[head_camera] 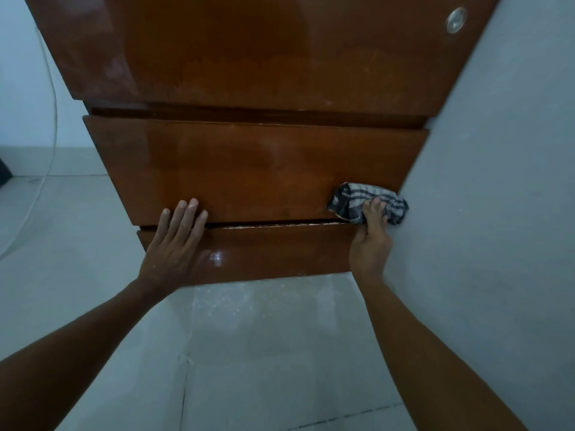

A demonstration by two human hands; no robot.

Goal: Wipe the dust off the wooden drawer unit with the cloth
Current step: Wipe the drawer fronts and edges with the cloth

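The glossy brown wooden drawer unit point(249, 169) fills the upper half of the head view, with dusty pale smears on its top door panel. My right hand point(371, 234) grips a bunched dark cloth with pale stripes point(357, 199) and presses it against the lower right corner of the middle drawer front, next to the wall. My left hand point(174, 241) lies flat with fingers spread across the seam between the middle drawer and the bottom drawer point(280, 247), near their left end. A thin gap with pale dust shows between those two drawers.
A grey wall point(497, 213) runs close along the unit's right side. Pale tiled floor point(264, 353) lies below, speckled with dust near the unit's base. A thin white cable point(53, 119) hangs on the left. A round metal knob point(455, 20) sits on the top door.
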